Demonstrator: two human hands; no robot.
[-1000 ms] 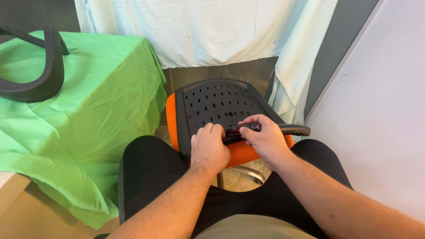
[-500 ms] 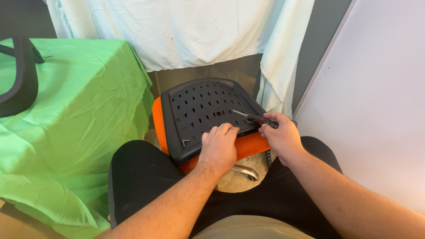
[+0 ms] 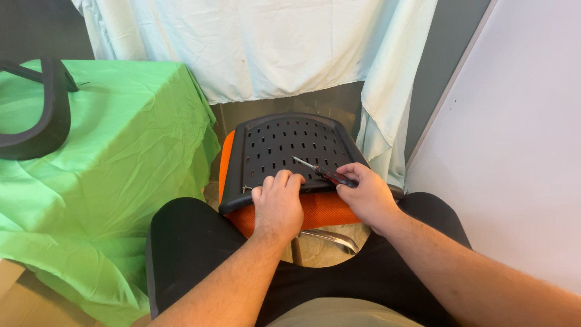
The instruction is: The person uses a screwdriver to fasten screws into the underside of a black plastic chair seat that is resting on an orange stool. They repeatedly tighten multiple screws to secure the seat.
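Gripping a screwdriver (image 3: 321,171), right hand (image 3: 366,197) rests on the seat plate (image 3: 284,145).

Matt plastic, soft cloth and a little bright metal

The slotted seat plate (image 3: 290,148) looks like black matt plastic over orange woven cushion fabric (image 3: 321,209). The screwdriver (image 3: 325,172) has a shiny metal shaft and a glossy handle. The green cloth (image 3: 121,157) is smooth but wrinkled; the chair leg (image 3: 330,237) is polished metal.
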